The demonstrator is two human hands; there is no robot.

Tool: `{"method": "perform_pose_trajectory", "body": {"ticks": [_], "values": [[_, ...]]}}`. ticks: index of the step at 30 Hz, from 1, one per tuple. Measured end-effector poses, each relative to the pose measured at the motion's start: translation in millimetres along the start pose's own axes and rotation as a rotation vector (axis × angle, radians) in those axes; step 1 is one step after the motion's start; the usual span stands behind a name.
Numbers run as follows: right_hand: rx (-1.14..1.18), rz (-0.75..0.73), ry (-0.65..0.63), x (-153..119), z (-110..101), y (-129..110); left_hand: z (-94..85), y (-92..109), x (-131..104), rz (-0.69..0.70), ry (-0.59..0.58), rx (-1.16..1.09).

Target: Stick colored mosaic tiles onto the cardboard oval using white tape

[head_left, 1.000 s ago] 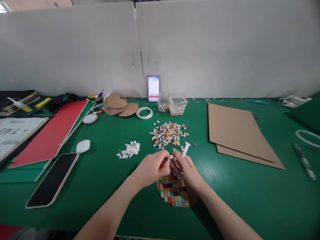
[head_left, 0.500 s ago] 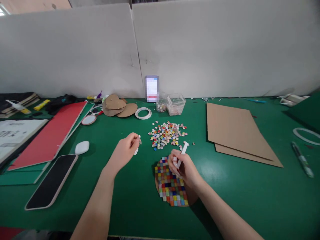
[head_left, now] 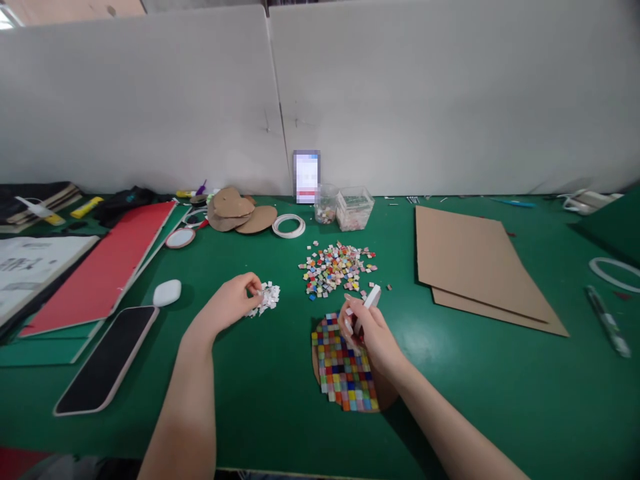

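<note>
My left hand (head_left: pixel 235 298) is closed, thumb and finger pinched at the edge of a small heap of white pieces (head_left: pixel 271 297); what lies between the fingertips is too small to name. My right hand (head_left: pixel 373 333) is closed round a white tool (head_left: pixel 373 296) that slants upward. Below its fingers is a round cardboard disc (head_left: pixel 388 393), largely covered with rows of coloured square tiles (head_left: pixel 336 363); the hand hides part of them. Behind the disc lies a loose pile of mixed coloured tiles (head_left: pixel 334 268).
Cardboard sheets (head_left: pixel 470 260) lie at the right, near a marker (head_left: pixel 607 321). At the left are a phone (head_left: pixel 107 360), a white case (head_left: pixel 167 293) and a red folder (head_left: pixel 107 267). Behind stand clear containers (head_left: pixel 355 209), a tape roll (head_left: pixel 289 226) and a propped phone (head_left: pixel 307 177).
My left hand has moved left and slightly down to the white pieces, uncovering most of them. My right hand stays over the disc, with the white tool tilted a little differently.
</note>
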State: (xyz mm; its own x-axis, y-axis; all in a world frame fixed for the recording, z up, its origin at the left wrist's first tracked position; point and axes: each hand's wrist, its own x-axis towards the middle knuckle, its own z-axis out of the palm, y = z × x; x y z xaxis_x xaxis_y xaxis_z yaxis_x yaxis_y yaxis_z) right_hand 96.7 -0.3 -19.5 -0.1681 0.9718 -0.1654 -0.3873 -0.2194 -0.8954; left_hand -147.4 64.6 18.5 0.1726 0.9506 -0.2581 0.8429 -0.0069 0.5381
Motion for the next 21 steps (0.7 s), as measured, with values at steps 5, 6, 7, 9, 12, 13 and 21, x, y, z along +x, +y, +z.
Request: {"method": "perform_pose_trajectory", "body": {"ticks": [5, 6, 7, 9, 12, 13, 21], "values": [[-0.016, 0.016, 0.047, 2, -1, 1, -2.7, -4, 0, -0.002, -0.017, -0.048], [-0.011, 0.013, 0.055, 2, -1, 1, -2.5, -5, 1, 0.000, -0.021, -0.058], [-0.005, 0.008, 0.064, 2, -1, 1, -2.2, -6, 1, 0.002, -0.022, -0.070], [0.000, -0.002, 0.077, 3, -1, 1, -1.9, -7, 1, 0.001, -0.027, -0.092], [-0.004, -0.021, 0.091, 3, -1, 1, -2.8, -8, 1, -0.009, -0.035, -0.106], [-0.004, -0.023, 0.092, 4, -1, 1, -3.2, -8, 1, -0.010, -0.027, -0.105], [0.028, 0.014, 0.071, 1, 2, 0, 21.3, 25, 5, 0.203, 0.264, -0.083]]}}
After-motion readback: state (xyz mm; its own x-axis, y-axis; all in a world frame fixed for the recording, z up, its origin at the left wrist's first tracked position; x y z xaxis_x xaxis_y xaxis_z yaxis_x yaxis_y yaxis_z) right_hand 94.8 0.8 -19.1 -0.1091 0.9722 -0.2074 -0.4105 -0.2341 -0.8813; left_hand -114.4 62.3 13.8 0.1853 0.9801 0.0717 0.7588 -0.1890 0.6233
